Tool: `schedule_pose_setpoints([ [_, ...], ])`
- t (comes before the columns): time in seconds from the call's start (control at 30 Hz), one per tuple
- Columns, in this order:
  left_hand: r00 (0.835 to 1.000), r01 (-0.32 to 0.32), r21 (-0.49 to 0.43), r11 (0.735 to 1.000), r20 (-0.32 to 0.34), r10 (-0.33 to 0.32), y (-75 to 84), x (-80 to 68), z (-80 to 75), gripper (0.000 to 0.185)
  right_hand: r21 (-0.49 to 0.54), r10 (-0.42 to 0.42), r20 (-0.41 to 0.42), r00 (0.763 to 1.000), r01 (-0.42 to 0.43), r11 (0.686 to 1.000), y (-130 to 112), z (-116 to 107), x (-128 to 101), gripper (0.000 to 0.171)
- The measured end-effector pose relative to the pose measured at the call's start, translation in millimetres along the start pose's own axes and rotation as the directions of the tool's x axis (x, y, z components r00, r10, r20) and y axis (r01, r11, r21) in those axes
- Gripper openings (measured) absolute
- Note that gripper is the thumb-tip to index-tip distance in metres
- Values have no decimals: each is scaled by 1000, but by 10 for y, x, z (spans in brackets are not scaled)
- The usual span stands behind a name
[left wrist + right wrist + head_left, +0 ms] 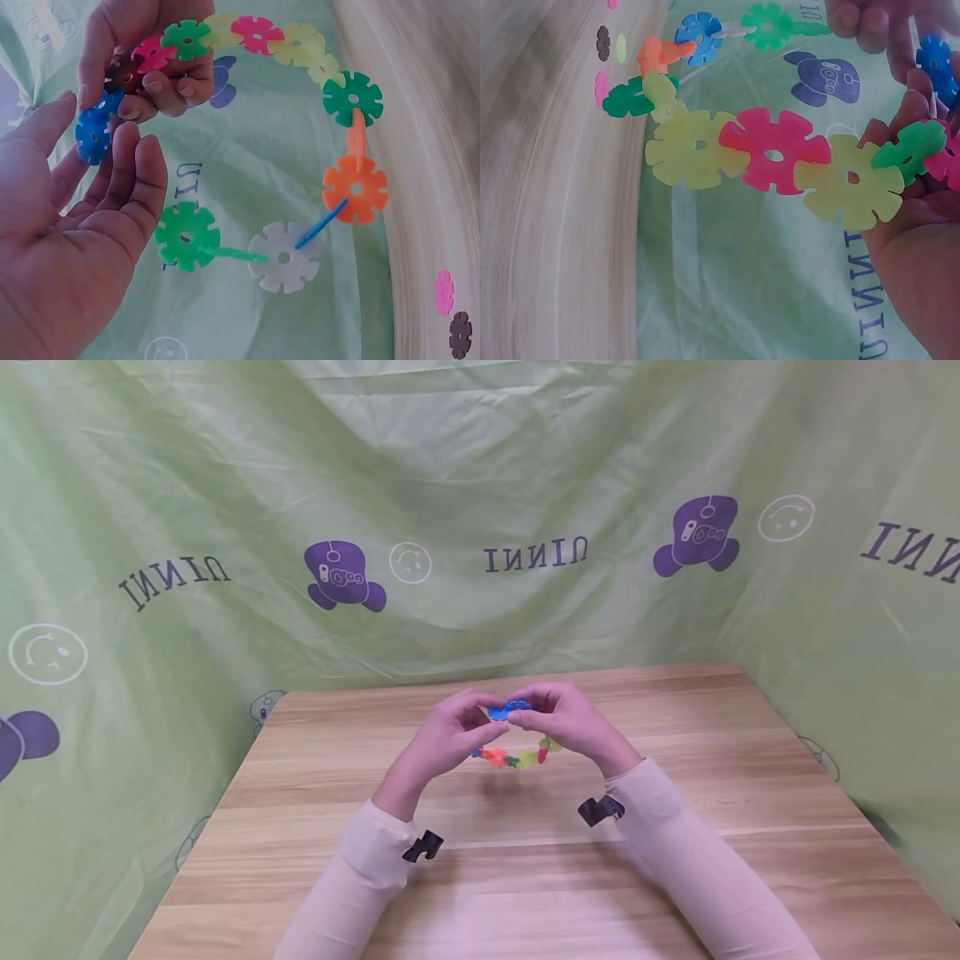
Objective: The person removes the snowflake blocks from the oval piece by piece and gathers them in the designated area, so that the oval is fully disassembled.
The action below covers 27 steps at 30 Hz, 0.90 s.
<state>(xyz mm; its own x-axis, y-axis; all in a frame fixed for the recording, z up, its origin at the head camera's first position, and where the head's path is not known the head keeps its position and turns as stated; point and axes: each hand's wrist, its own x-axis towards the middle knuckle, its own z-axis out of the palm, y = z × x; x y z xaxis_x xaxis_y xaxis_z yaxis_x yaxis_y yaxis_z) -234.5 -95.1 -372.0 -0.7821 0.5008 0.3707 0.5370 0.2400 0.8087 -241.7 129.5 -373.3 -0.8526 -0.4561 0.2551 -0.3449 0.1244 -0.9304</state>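
Many-coloured notched plastic flower discs are slotted together into a long curved chain, which hangs above the table between my hands. My left hand pinches a blue disc between thumb and fingers. Opposite it, my right hand grips the chain beside the blue piece, its fingers around a brown disc and the blue part. In the right wrist view, a yellow disc, a red disc and a green disc run toward the right palm. The chain's low part shows an orange disc and a clear disc.
A wooden table lies under both hands. Loose discs show over the wood in the wrist views, among them a pink disc and a dark brown disc. Green printed cloth hangs behind and at both sides.
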Motion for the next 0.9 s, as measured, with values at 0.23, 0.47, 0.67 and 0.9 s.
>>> schedule_pose_setpoints([
  [0.23, 997, -67, -2, 998, -39, 67, -39, 42, 26, 24, 24, -38, 6, 999, 38, 999, 45, 5, 0, 25],
  [0.47, 990, -121, -24, 992, -83, 118, -38, 59, -6, 20, 64, -52, -10, 999, 52, 997, 66, 0, -36, 37],
  [0.67, 989, -92, -8, 996, -114, 91, 59, 53, -35, 19, 102, -69, -35, 997, 73, 992, 96, 1, -50, 35],
  [0.9, 990, -79, -3, 997, -113, 78, 297, 18, -39, 20, 96, -94, -57, 994, 99, 990, 94, 0, -50, 31],
])
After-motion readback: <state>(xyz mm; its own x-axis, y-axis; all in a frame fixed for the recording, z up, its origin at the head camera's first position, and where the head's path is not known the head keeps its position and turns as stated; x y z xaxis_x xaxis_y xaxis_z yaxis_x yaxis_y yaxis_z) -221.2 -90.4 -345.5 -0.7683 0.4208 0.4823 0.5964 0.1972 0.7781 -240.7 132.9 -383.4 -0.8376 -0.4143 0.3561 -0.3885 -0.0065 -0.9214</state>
